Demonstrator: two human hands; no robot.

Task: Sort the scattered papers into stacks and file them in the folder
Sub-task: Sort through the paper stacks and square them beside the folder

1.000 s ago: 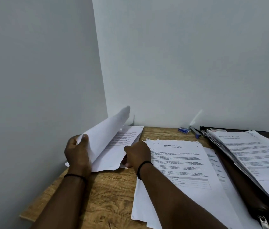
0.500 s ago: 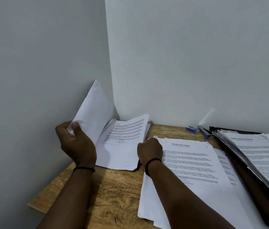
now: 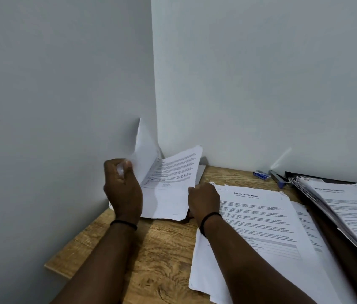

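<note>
Left hand (image 3: 123, 189) has the top sheet (image 3: 145, 154) pinched at its near edge, fingers curled round the paper, and it's peeled up so it stands nearly upright against the left wall. Right beside that grip, the right hand (image 3: 204, 199) sits on the lower right corner of the small stack (image 3: 168, 189) the sheet came off; looks like the fingers are curled onto the edge to pin it, but from here I can't really tell if it's pinching or just pressing. The printed page underneath is exposed and bowed up a bit toward the corner of the room. Out to the right of the hands there's a looser pile (image 3: 258, 233) with a "Sample Health Report" page on top, sheets under it fanned out unevenly. Further right again is the dark folder (image 3: 337, 238), open, with a thick wad of pages already in it. Behind the pile, against the back wall, a little blue box (image 3: 261, 174) and a pen (image 3: 278, 180). All on a wooden desk (image 3: 151, 260). My read: we're mid-sort, flipping through to check what each page is. Next move needs the lifted sheet carried over to the matching pile without dragging the page below along, so keep that right hand planted.
</note>
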